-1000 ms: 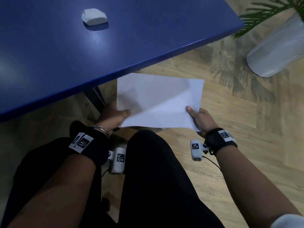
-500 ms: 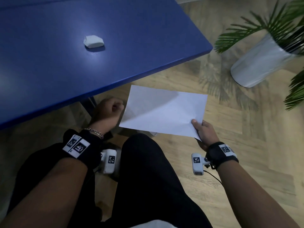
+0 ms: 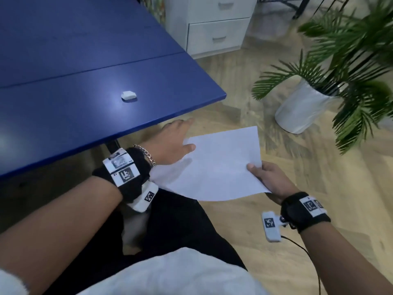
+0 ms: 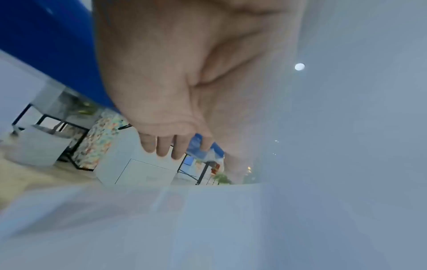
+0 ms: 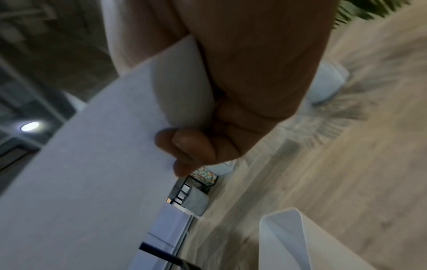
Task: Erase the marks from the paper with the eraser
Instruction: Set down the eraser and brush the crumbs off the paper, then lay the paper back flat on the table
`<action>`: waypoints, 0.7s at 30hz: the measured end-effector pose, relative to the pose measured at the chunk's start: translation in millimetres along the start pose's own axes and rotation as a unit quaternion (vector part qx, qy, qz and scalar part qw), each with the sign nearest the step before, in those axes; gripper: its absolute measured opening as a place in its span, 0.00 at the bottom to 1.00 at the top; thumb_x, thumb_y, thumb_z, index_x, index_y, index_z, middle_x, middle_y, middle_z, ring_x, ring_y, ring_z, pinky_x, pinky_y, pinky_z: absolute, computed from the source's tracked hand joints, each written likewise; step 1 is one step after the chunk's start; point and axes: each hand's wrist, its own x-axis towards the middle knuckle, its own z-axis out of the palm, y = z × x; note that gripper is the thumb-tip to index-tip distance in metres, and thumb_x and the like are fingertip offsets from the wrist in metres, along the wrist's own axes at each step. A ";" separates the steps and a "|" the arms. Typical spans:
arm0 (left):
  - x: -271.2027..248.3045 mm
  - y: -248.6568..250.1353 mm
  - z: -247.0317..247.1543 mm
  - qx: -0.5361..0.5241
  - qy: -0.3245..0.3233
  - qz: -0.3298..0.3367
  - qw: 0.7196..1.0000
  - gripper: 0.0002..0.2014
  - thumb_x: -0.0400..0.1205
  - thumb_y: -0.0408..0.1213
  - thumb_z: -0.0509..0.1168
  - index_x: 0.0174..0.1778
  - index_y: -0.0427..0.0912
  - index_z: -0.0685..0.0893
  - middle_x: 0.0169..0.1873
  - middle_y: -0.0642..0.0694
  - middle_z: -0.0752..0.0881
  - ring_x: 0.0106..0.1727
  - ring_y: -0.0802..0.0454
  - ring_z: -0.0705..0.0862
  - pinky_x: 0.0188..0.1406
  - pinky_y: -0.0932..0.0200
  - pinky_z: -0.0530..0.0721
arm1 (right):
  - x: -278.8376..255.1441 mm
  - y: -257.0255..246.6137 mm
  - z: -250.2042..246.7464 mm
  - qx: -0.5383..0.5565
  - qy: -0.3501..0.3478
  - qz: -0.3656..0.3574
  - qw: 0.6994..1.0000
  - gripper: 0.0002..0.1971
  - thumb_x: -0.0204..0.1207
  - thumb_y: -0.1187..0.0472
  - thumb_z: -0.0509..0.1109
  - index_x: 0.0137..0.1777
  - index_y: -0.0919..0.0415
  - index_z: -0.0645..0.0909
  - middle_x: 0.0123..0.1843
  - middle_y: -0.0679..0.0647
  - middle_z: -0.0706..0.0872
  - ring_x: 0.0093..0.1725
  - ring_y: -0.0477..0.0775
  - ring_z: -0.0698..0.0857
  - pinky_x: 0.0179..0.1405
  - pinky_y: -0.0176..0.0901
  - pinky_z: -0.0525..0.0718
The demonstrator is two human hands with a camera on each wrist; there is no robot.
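Note:
A white sheet of paper (image 3: 221,167) hangs below table height, over my lap and the wooden floor; I see no marks on its upper side. My right hand (image 3: 270,179) pinches its near right corner, thumb on top and fingers (image 5: 191,146) curled beneath the paper (image 5: 92,164). My left hand (image 3: 174,139) is spread flat at the sheet's left edge, fingers straight and pointing away, thumb lying over the paper. The left wrist view shows the open palm (image 4: 161,82) beside the paper (image 4: 346,164). A small white eraser (image 3: 128,95) lies alone on the blue table (image 3: 85,124).
The table's near edge runs diagonally just above my left hand. A potted palm in a white pot (image 3: 302,107) stands on the floor at the right. A white drawer cabinet (image 3: 212,26) is behind the table. My dark-trousered legs (image 3: 180,226) are under the paper.
My left hand let go of the paper's left edge, closed into a fist, and is now spread open over that edge. The right hand kept its hold. The head view has lifted.

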 end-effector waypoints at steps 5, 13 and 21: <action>-33.3 11.4 -55.7 -0.012 -0.101 -0.015 0.995 0.31 0.87 0.55 0.72 0.86 0.52 0.73 0.76 0.50 0.83 0.77 0.50 0.81 0.74 0.53 0.78 | -34.4 -49.8 -2.5 -0.050 -0.056 -0.048 0.996 0.15 0.90 0.57 0.67 0.69 0.65 0.87 0.62 0.62 0.94 0.59 0.65 0.94 0.53 0.52 0.94; -109.2 -11.2 -127.4 -0.089 0.035 -0.085 0.992 0.14 0.84 0.49 0.74 0.55 0.43 0.91 0.52 0.51 0.92 0.51 0.67 0.88 0.59 0.46 0.87 | -51.3 -130.1 51.6 0.040 -0.085 -0.154 0.984 0.24 0.89 0.50 0.68 0.73 0.70 0.84 0.59 0.60 0.94 0.53 0.61 0.94 0.44 0.47 0.92; -208.4 -67.6 -193.7 -0.270 0.240 -0.172 0.917 0.14 0.80 0.44 0.75 0.58 0.42 0.93 0.53 0.45 0.96 0.57 0.40 0.95 0.66 0.34 0.90 | -58.1 -140.1 198.5 -0.016 -0.162 -0.212 0.964 0.36 0.74 0.40 0.81 0.80 0.50 0.77 0.64 0.60 0.92 0.61 0.62 0.93 0.63 0.61 0.90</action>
